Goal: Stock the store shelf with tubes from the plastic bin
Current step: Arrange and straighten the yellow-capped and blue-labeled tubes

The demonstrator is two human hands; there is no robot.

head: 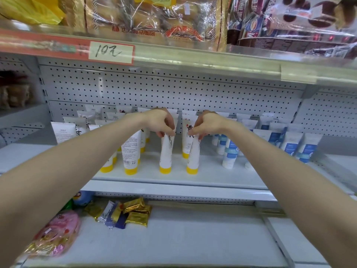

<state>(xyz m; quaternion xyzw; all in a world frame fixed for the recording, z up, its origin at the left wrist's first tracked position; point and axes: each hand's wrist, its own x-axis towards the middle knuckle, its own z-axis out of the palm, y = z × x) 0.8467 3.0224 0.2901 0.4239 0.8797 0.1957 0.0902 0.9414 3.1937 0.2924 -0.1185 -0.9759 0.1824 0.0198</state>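
Note:
Two white tubes with yellow caps stand cap-down at the front of the middle shelf (173, 178). My left hand (160, 121) pinches the top of the left tube (166, 153). My right hand (207, 122) pinches the top of the right tube (193, 157). Both tubes lean slightly. More yellow-capped tubes (131, 151) stand in rows to the left and behind. White tubes with blue labels (229, 151) fill the shelf's right side. The plastic bin is not in view.
A pegboard back wall (173, 89) closes the shelf. The shelf above (173, 57) carries bagged bread and a handwritten price tag (111, 52). The lower shelf holds gold-wrapped snacks (135, 211) and a pink packet (58, 231) at the left.

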